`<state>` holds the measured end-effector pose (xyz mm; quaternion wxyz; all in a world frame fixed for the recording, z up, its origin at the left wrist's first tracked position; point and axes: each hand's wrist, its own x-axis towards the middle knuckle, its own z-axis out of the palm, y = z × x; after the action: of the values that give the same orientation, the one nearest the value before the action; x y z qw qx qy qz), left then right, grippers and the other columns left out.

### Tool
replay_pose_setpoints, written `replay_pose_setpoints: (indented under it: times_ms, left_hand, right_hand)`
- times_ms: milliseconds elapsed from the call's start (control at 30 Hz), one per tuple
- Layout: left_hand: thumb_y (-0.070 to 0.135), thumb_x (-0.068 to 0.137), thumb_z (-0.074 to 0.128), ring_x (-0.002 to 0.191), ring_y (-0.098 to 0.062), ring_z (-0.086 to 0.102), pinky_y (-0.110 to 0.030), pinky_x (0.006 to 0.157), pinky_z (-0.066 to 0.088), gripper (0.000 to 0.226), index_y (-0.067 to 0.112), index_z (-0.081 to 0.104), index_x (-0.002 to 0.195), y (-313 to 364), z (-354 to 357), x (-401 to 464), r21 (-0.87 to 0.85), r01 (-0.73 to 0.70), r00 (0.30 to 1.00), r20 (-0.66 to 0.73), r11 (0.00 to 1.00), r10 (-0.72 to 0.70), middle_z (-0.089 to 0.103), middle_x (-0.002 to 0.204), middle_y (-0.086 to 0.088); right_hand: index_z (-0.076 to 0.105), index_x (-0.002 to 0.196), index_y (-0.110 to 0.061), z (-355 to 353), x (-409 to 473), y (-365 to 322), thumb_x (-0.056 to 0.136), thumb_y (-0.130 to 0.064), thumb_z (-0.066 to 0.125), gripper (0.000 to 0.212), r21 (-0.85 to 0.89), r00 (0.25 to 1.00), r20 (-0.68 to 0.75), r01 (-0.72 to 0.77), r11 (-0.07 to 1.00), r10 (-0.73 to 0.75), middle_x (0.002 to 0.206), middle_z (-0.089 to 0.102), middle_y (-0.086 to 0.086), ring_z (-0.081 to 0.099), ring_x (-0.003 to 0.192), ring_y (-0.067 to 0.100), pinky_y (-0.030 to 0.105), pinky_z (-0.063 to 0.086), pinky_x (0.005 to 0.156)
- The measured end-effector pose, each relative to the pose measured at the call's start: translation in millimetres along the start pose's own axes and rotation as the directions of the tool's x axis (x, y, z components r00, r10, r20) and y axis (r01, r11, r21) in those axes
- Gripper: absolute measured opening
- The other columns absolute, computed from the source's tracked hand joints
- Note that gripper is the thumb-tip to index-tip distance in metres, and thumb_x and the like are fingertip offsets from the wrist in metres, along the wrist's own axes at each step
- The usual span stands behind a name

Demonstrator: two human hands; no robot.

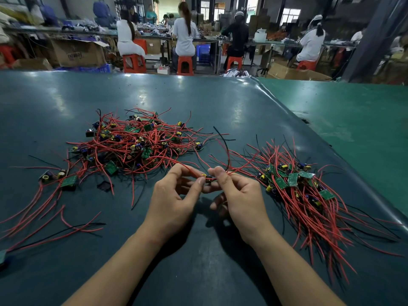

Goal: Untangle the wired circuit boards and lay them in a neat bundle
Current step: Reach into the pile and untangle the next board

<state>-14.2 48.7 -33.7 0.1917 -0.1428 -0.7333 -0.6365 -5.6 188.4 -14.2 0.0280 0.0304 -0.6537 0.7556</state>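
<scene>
A tangled heap of small green circuit boards with red and black wires lies on the dark green table mat, ahead and to the left. On the right lies a combed bundle of boards, its wires trailing toward me. Between the two, just above the mat, my left hand and my right hand both pinch one small wired board. Its red wires run back toward the heap and off to the right, and a black wire curls upward.
A few loose boards with long wires lie at the left. A lighter green table adjoins on the right. Beyond the far edge, several people sit on red stools at benches among cardboard boxes.
</scene>
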Motion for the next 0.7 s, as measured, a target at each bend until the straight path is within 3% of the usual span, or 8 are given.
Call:
replay_pose_setpoints:
  times_ms: [133, 267, 367, 433, 500, 567, 633, 700]
  left_hand:
    - [0.024, 0.083, 0.068, 0.070, -0.009, 0.068, -0.023, 0.066, 0.054, 0.007, 0.020, 0.063, 0.086, -2, -2, 2, 0.079, -0.022, 0.996, -0.089, 0.997, 0.029, 0.070, 0.083, 0.008]
    - [0.018, 0.086, 0.073, 0.061, -0.012, 0.062, -0.028, 0.060, 0.053, 0.009, 0.017, 0.063, 0.085, 0, -4, 6, 0.080, -0.001, 0.979, -0.204, 0.997, 0.018, 0.068, 0.075, 0.004]
    - [0.023, 0.087, 0.070, 0.056, -0.007, 0.060, -0.020, 0.055, 0.052, 0.010, 0.013, 0.068, 0.091, 4, -13, 16, -0.099, 0.039, 0.873, -0.482, 0.994, -0.082, 0.067, 0.068, 0.002]
    - [0.030, 0.088, 0.066, 0.066, -0.005, 0.064, -0.023, 0.067, 0.057, 0.026, 0.011, 0.069, 0.105, 2, -24, 22, -0.189, 0.113, 0.847, -0.494, 0.975, -0.194, 0.070, 0.077, 0.008]
    - [0.026, 0.091, 0.066, 0.093, -0.008, 0.066, -0.031, 0.090, 0.054, 0.030, 0.014, 0.068, 0.119, -4, -30, 22, 0.040, 0.206, 0.920, -0.349, 0.978, -0.180, 0.072, 0.101, 0.010]
    - [0.015, 0.090, 0.067, 0.115, -0.017, 0.057, -0.035, 0.105, 0.043, 0.028, 0.013, 0.070, 0.118, -8, -26, 16, 0.447, 0.107, 0.976, -0.219, 0.888, -0.007, 0.067, 0.120, 0.002]
    - [0.013, 0.087, 0.066, 0.116, -0.024, 0.051, -0.039, 0.104, 0.040, 0.022, 0.014, 0.075, 0.108, -8, -22, 12, 0.622, 0.004, 0.977, -0.170, 0.783, 0.131, 0.066, 0.116, -0.003]
    - [0.019, 0.085, 0.064, 0.114, -0.028, 0.049, -0.043, 0.099, 0.040, 0.019, 0.017, 0.076, 0.100, -7, -25, 12, 0.709, 0.061, 0.961, -0.232, 0.703, 0.151, 0.065, 0.112, -0.003]
  right_hand:
    - [0.070, 0.100, -0.017, -1, 0, 1, 0.090, -0.012, 0.068, 0.012, -0.001, 1.000, 0.020, 0.012, 1.000, -0.012, 0.080, 0.073, 0.009, 0.057, 0.046, 0.013, 0.020, 0.042, 0.038]
    - [0.068, 0.099, -0.015, -2, 1, 0, 0.093, -0.014, 0.064, 0.007, -0.060, 1.000, -0.007, -0.020, 0.998, 0.019, 0.072, 0.072, 0.003, 0.055, 0.044, 0.013, 0.020, 0.040, 0.037]
    - [0.068, 0.094, -0.011, -4, 2, 1, 0.095, -0.016, 0.062, 0.008, -0.071, 0.999, -0.005, -0.051, 0.996, 0.051, 0.069, 0.070, 0.001, 0.052, 0.042, 0.013, 0.021, 0.037, 0.036]
    - [0.069, 0.091, -0.011, -4, 1, 0, 0.095, -0.017, 0.061, 0.010, -0.090, 0.998, 0.013, -0.057, 0.994, 0.059, 0.068, 0.070, 0.000, 0.052, 0.043, 0.012, 0.021, 0.037, 0.037]
    - [0.069, 0.089, -0.011, -3, 1, 1, 0.095, -0.018, 0.061, 0.012, -0.109, 0.997, 0.026, -0.063, 0.992, 0.066, 0.067, 0.070, 0.000, 0.052, 0.043, 0.013, 0.021, 0.037, 0.038]
    - [0.070, 0.087, -0.012, -2, 1, 1, 0.095, -0.018, 0.061, 0.013, -0.124, 0.997, 0.035, -0.065, 0.990, 0.070, 0.067, 0.070, 0.001, 0.052, 0.044, 0.013, 0.022, 0.037, 0.038]
    - [0.070, 0.086, -0.013, -2, 1, 2, 0.095, -0.018, 0.061, 0.014, -0.133, 0.997, 0.038, -0.063, 0.989, 0.068, 0.068, 0.070, 0.002, 0.052, 0.044, 0.013, 0.023, 0.037, 0.039]
    - [0.070, 0.085, -0.014, -3, 0, 1, 0.095, -0.019, 0.061, 0.015, -0.129, 0.997, 0.037, -0.066, 0.989, 0.071, 0.068, 0.070, 0.001, 0.052, 0.045, 0.013, 0.023, 0.037, 0.039]
